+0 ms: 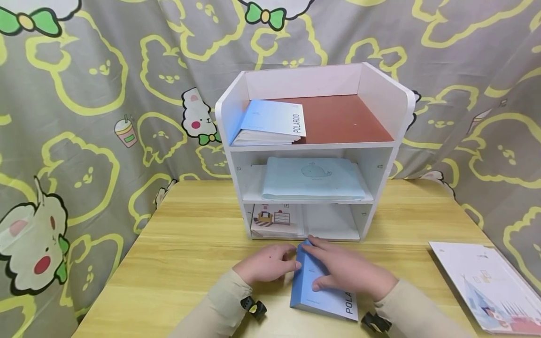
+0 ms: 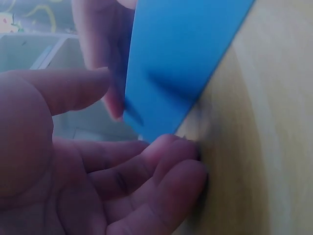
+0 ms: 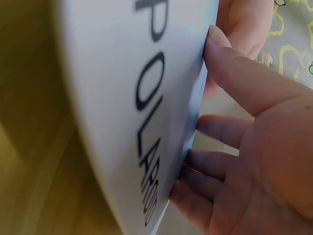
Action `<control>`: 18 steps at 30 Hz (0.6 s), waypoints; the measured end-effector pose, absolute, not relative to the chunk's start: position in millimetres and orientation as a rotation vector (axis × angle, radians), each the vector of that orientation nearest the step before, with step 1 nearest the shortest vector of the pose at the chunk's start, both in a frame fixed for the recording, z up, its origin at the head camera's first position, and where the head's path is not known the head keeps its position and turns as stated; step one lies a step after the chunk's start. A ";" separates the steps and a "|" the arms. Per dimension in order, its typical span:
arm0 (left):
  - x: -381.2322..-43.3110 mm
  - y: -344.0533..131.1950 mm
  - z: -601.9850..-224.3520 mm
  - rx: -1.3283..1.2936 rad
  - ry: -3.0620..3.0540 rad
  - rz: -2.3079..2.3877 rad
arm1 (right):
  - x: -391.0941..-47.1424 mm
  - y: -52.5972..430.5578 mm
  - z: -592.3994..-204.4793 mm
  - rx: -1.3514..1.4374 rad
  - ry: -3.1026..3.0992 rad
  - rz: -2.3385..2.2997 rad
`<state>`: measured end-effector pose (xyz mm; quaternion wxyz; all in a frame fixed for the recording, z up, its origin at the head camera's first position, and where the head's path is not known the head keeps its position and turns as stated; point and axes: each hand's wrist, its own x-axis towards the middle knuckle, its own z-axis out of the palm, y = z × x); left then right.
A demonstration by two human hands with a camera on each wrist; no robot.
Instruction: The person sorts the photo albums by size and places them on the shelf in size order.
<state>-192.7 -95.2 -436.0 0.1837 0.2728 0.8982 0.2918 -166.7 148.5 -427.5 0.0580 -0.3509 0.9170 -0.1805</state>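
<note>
A blue-and-white photo album (image 1: 314, 281) marked POLAROID lies closed on the table in front of the shelf, its blue spine (image 2: 171, 63) to the left. My right hand (image 1: 346, 270) rests on the cover, fingers spread and fairly straight; in the right wrist view its fingertips (image 3: 217, 36) touch the surface. Beside the spine is my left hand (image 1: 270, 264), its fingers loosely bent and low by the tabletop. Its thumb reaches toward the spine's edge, and I cannot tell whether it touches. Nothing shows gripped in the left palm (image 2: 73, 186).
A white shelf unit (image 1: 390, 169) stands behind. A similar POLAROID album (image 1: 272, 117) lies on its top, a pale blue whale-print album (image 1: 313, 178) in the middle, and an illustrated book (image 1: 276, 219) at the lower left. Another illustrated book (image 1: 486, 286) lies on the table at right.
</note>
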 end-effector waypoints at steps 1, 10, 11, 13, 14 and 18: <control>-192.9 -95.9 -436.1 0.748 2.511 0.848 | -167.7 144.6 -428.4 -1.057 2.773 -0.554; -193.9 -98.1 -435.5 0.592 2.436 0.962 | -171.5 126.5 -430.6 -1.033 2.729 -0.638; -194.3 -97.9 -436.0 0.581 2.439 0.966 | -171.8 127.4 -431.3 -1.030 2.730 -0.655; -194.8 -97.6 -437.1 0.558 2.437 0.980 | -172.5 131.3 -432.1 -1.020 2.739 -0.697; -195.1 -97.6 -437.7 0.549 2.435 0.989 | -173.4 134.1 -432.6 -1.010 2.754 -0.718; -196.7 -98.3 -440.2 0.517 2.425 1.024 | -176.8 148.3 -431.3 -0.879 2.897 -0.730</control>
